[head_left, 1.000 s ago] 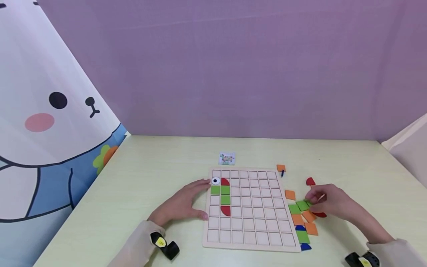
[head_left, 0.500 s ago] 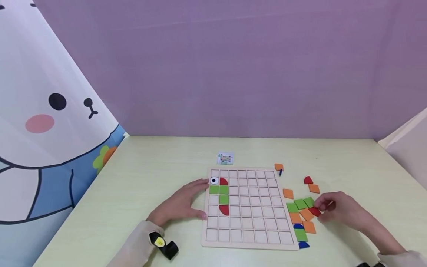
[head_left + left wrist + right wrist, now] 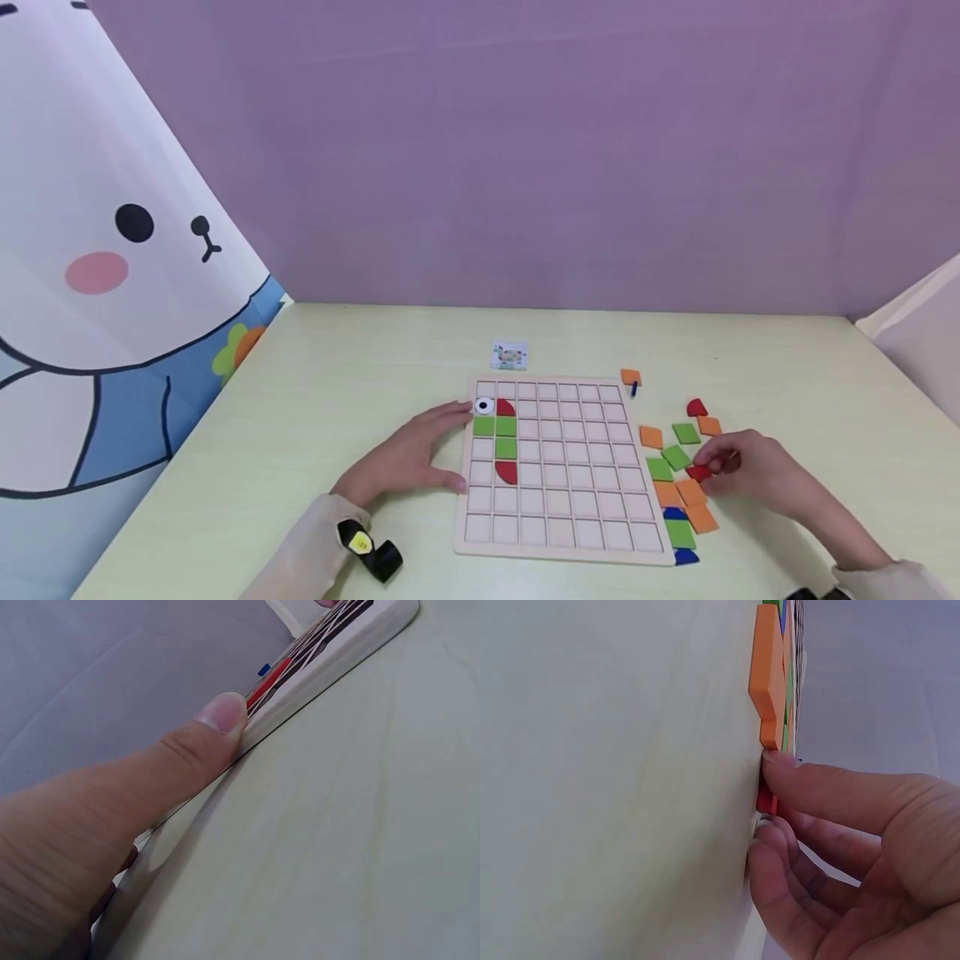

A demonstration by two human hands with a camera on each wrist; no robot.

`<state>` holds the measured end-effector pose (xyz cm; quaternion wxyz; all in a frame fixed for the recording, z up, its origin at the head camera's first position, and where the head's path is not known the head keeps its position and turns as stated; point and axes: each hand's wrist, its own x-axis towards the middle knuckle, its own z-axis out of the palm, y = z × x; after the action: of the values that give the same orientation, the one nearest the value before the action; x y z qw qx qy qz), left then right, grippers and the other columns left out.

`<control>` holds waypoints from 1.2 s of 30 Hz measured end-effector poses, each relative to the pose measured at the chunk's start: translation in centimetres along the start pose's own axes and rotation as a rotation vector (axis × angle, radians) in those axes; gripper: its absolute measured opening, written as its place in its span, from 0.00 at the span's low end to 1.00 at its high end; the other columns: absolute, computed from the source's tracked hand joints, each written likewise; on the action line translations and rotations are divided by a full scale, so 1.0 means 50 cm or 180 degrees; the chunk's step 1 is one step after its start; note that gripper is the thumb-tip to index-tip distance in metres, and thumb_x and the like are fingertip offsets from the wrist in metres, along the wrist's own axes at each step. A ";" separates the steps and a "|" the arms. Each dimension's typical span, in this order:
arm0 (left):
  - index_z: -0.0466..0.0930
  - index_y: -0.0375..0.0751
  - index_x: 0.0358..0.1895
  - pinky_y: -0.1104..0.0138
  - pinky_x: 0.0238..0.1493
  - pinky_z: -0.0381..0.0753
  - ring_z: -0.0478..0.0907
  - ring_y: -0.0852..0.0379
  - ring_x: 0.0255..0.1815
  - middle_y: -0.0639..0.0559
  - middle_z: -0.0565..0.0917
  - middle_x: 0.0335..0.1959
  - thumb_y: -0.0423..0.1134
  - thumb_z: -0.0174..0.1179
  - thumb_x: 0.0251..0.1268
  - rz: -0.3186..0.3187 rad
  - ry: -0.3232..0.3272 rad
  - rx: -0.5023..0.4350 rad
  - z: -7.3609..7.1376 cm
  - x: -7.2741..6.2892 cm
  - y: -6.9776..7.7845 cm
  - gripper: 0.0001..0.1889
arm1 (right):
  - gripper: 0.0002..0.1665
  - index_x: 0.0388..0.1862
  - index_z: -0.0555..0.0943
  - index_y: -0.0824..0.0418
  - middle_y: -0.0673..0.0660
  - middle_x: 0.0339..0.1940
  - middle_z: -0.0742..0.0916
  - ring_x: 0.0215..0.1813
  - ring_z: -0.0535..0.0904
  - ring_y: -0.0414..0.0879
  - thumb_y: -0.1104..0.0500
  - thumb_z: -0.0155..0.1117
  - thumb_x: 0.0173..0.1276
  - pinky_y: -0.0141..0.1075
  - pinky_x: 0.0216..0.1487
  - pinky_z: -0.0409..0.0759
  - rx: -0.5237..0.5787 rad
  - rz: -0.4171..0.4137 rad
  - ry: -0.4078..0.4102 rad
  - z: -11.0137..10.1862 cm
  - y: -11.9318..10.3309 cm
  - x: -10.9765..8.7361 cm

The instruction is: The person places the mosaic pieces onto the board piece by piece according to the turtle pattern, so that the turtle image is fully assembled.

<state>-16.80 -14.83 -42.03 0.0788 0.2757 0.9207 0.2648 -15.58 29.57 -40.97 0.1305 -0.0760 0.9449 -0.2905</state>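
Observation:
The wooden grid board lies on the table with a white eye tile, green squares and red quarter-circle tiles in its left columns. My left hand rests at the board's left edge, fingers extended; in the left wrist view its thumb presses against the side. To the right of the board, my right hand pinches a red tile among the loose pieces. The right wrist view shows this red tile between thumb and fingers, low at the tabletop.
Loose orange tiles, green tiles and blue tiles lie along the board's right side. Farther back are another red tile and an orange tile with a small dark piece. A picture card lies behind the board.
My right hand has shifted slightly left with the red tile. Green tiles beside it have spread apart, one now farther back near an orange tile. My left hand has stayed at the board.

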 end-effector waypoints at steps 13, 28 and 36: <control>0.62 0.45 0.71 0.49 0.73 0.57 0.52 0.48 0.77 0.54 0.60 0.75 0.66 0.69 0.43 -0.0008 0.0001 -0.0022 0.002 0.001 -0.003 0.51 | 0.14 0.33 0.79 0.61 0.52 0.30 0.81 0.34 0.73 0.45 0.63 0.75 0.50 0.31 0.33 0.76 -0.0090 0.0160 -0.0016 0.004 -0.012 0.002; 0.62 0.44 0.71 0.49 0.73 0.56 0.52 0.47 0.76 0.52 0.60 0.75 0.64 0.69 0.43 0.0047 0.0008 0.0021 0.000 0.000 -0.004 0.51 | 0.09 0.33 0.82 0.60 0.51 0.28 0.81 0.34 0.72 0.44 0.62 0.73 0.54 0.27 0.29 0.72 -0.0022 -0.0200 -0.0046 -0.007 -0.039 0.010; 0.62 0.44 0.71 0.49 0.73 0.57 0.53 0.47 0.76 0.52 0.60 0.75 0.65 0.69 0.43 0.0060 0.0014 0.0015 0.000 0.001 -0.002 0.51 | 0.06 0.34 0.83 0.59 0.49 0.26 0.81 0.30 0.71 0.41 0.65 0.70 0.57 0.26 0.28 0.71 0.0192 -0.0719 -0.0050 0.010 -0.093 0.032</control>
<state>-16.89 -14.88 -42.09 0.0737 0.2840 0.9188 0.2639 -16.66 25.11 -39.06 0.1065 -0.1802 0.9201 -0.3311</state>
